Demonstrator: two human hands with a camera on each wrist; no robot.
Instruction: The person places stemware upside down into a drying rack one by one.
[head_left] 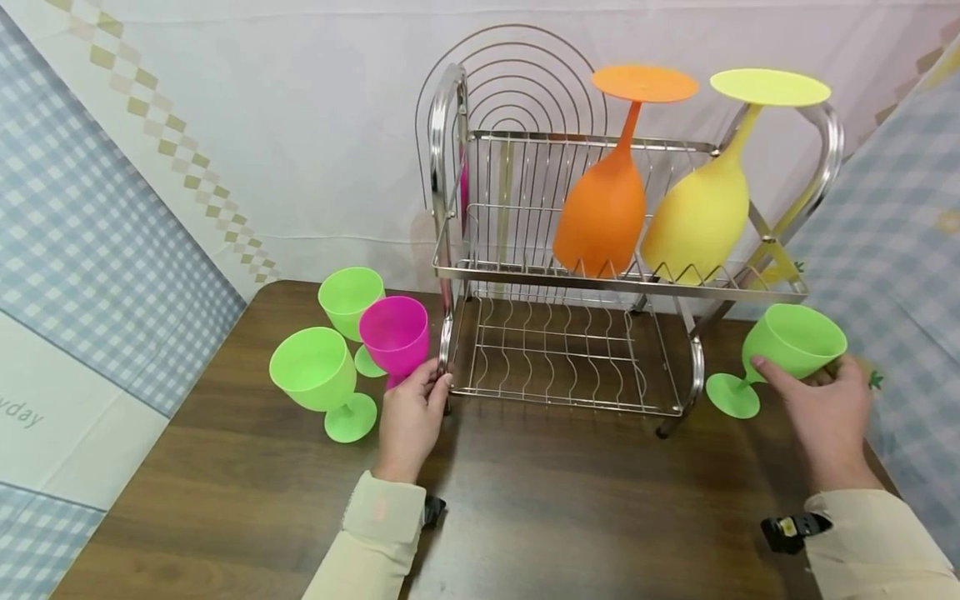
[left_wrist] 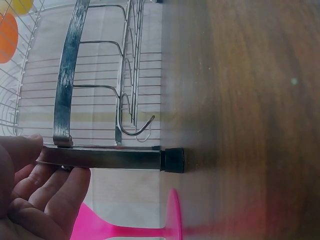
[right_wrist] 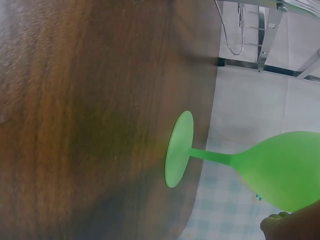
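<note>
At the left side of a metal two-tier dish rack (head_left: 570, 407), my left hand (head_left: 411, 421) pinches the rack's upright leg (left_wrist: 110, 158) between thumb and fingers. My right hand (head_left: 831, 421) holds a green plastic goblet (head_left: 780, 346) by its bowl, to the right of the rack. That goblet is upright; whether its foot (right_wrist: 180, 150) touches the table is hard to tell. An orange goblet (head_left: 603, 208) and a yellow goblet (head_left: 701, 217) lean upside down on the upper tier. Beside my left hand stands a magenta goblet (head_left: 395, 333), its lower part hidden in the head view.
Two more green goblets, one near (head_left: 315, 375) and one farther back (head_left: 351, 300), stand upright left of the rack. Everything is on a brown wooden table (head_left: 555, 508). A pale cloth (head_left: 330, 150) hangs behind, with blue checked cloth (head_left: 97, 200) at the sides.
</note>
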